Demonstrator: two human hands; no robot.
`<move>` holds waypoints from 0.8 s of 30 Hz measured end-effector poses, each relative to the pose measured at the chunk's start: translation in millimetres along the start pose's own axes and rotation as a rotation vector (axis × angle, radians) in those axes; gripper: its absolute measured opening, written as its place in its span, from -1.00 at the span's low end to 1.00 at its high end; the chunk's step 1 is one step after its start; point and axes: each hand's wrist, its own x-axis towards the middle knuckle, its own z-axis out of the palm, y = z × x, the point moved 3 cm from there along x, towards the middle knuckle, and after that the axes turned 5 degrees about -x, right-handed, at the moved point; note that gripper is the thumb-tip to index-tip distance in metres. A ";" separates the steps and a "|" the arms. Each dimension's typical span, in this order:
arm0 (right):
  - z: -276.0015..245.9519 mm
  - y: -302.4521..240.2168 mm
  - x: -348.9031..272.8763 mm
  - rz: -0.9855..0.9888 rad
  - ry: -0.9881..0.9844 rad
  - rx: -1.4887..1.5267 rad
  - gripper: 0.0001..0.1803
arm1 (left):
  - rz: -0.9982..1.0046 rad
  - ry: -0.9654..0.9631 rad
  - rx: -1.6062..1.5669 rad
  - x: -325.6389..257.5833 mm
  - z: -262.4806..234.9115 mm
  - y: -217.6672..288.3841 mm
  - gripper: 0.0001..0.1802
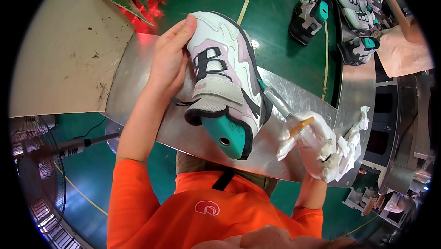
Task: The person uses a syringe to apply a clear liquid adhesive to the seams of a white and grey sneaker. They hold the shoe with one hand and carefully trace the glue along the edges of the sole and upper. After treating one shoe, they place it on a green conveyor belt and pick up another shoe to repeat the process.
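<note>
A white, lilac and grey sneaker [229, 60] with a strap and dark elastic laces is held over the metal bench, its toe pointing away from me. A teal shoe last [227, 141] sits inside it, showing at the heel opening. My bare left hand [172, 53] grips the toe from the left side. In my white-gloved right hand [308, 143] is a syringe-like tool [279, 103] with a clear barrel. Its green tip is close to the sole edge; whether they touch I cannot tell. An amber-coloured piece [302, 127] crosses the gloved fingers.
A green conveyor belt [275, 24] carries a dark shoe [308, 21] beyond the metal bench [317, 102]. Crumpled white cloth [351, 145] lies at right. Several shoes [356, 5] and another person's arm [399, 14] are far right. A fan [39, 166] stands left, below a beige board [69, 47].
</note>
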 end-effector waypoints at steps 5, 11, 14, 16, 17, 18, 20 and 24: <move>-15.5 3.4 -7.7 -0.068 -0.077 -0.010 0.26 | 0.002 -0.011 -0.004 1.1 -1.5 -2.9 -0.62; -49.1 -24.1 -42.6 -0.293 0.131 -0.007 0.14 | 0.148 -0.228 0.188 -15.7 68.2 10.7 -0.62; -52.0 -42.0 -64.6 -0.439 0.435 -0.191 0.04 | 0.112 -0.456 0.275 -38.0 120.1 11.1 -0.42; -48.7 -58.8 -73.0 -0.479 0.624 -0.411 -0.24 | 0.175 -0.532 0.411 -52.2 146.0 3.9 -0.19; -44.6 -70.2 -76.0 -0.509 0.657 -0.428 -0.23 | 0.209 -0.588 0.461 -59.2 158.9 0.3 -0.16; -40.2 -79.3 -76.6 -0.534 0.684 -0.441 -0.20 | 0.243 -0.637 0.515 -65.5 168.9 -4.6 -0.12; -29.5 -100.3 -83.8 -0.577 0.794 -0.507 -0.19 | 0.207 -0.744 0.560 -79.7 193.9 -14.7 -0.05; -24.9 -121.3 -81.6 -0.653 0.944 -0.855 -0.09 | 0.214 -0.849 0.683 -100.6 220.7 -35.3 0.00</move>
